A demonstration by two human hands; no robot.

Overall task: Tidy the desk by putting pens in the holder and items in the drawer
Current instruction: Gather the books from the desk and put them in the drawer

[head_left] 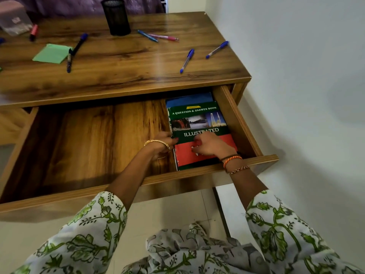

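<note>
The desk drawer [88, 139] is pulled out. At its right end lies a green and red illustrated book [199, 117] on top of a blue book [189, 99]. My left hand [163, 144] holds the top book's left edge, fingers curled at it. My right hand [210, 145] rests on the red part of the cover with bent fingers. On the desk top [118, 76] stands a black mesh pen holder [116, 16], with nothing showing above its rim. Scattered pens include two blue ones [186, 60] [216, 49] and a blue and pink pair [156, 36].
A green sticky-note pad [51, 53], a black marker [79, 44], a dark pen [69, 62] and a red marker [34, 32] lie at the left. A clear plastic box [13, 18] sits at the back left. A white wall runs along the desk's right side.
</note>
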